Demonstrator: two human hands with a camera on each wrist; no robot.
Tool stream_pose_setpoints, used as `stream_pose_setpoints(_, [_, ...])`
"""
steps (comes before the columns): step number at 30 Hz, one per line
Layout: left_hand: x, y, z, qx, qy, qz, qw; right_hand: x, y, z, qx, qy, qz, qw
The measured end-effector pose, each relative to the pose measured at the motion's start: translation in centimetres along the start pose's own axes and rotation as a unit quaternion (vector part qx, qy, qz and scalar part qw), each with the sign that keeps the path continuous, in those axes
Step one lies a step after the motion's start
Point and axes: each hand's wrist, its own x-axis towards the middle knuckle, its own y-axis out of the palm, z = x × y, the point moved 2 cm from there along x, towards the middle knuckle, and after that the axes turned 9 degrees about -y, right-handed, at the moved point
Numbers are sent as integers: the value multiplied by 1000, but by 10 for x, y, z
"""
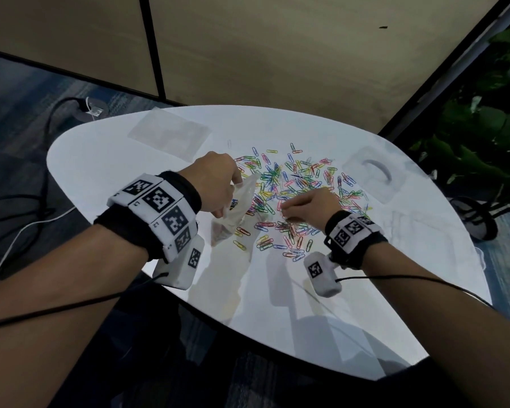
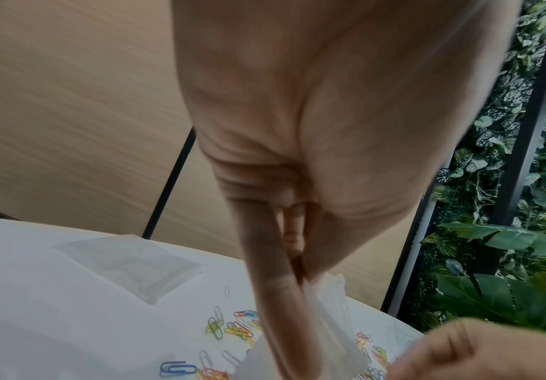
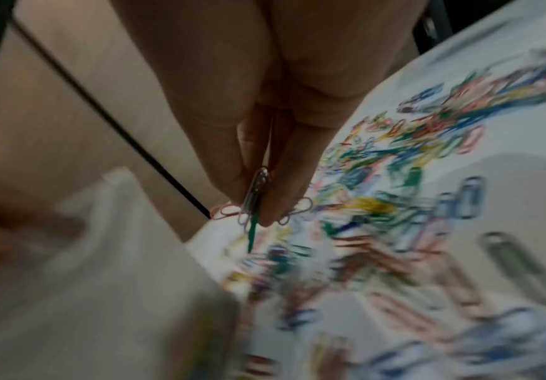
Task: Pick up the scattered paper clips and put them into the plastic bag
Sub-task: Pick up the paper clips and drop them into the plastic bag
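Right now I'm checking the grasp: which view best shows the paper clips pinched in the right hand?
The right wrist view: the small bunch of coloured wire paper clips sits sharp between the right hand fingertips. From the head view the hand's back hides them; the left wrist view catches only blurred knuckles.

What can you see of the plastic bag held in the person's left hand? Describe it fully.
The plastic bag is small, clear and crumpled, made of thin, soft film. The left hand pinches its upper edge between thumb and fingers, so it hangs down to the white table beside the scattered paper clips. A few coloured clips seem to lie inside already. The right hand is close beside it, apart from it.
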Motion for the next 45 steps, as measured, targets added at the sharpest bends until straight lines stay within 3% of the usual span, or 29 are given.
stream_pose_setpoints(4, [-1,5,-3,-7,0,10,1000,-16,4,48,245,-46,5,969])
stream_pose_setpoints(7, [0,12,-10,-30,-6,9,1000,-25,15,66,315,-50,-6,948])
stream_pose_setpoints(10, [-1,19,-16,-47,-12,-9,999,-28,29,62,322,-28,-12,946])
stream_pose_setpoints(15, [5,23,-18,-72,-20,-35,997,-24,41,52,224,-42,-49,972])
stream_pose_setpoints(19, [7,21,-17,-77,-23,-39,996,-23,49,51,65,-102,15,993])
stream_pose_setpoints(24, [5,14,-13,-67,-26,-50,996,-30,19,61,99,-129,11,987])
stream_pose_setpoints(26, [3,9,-11,-59,-28,-52,996,-26,-1,39,-31,-112,18,993])
stream_pose_setpoints(28, [2,3,-7,-53,-35,-56,996,-23,-15,3,-260,-32,79,962])
stream_pose_setpoints(30, [1,-2,-2,-49,-39,-59,996,-27,-18,-32,-389,55,135,910])
stream_pose_setpoints(32, [1,-4,1,-45,-41,-60,996,-32,-10,-54,-373,78,140,914])
stream_pose_setpoints(39, [-1,-3,-1,-40,-36,-54,997,-11,23,-56,-272,-19,0,962])
stream_pose_setpoints(45, [4,0,-4,-22,-32,-48,998,10,26,-42,-329,-80,9,941])
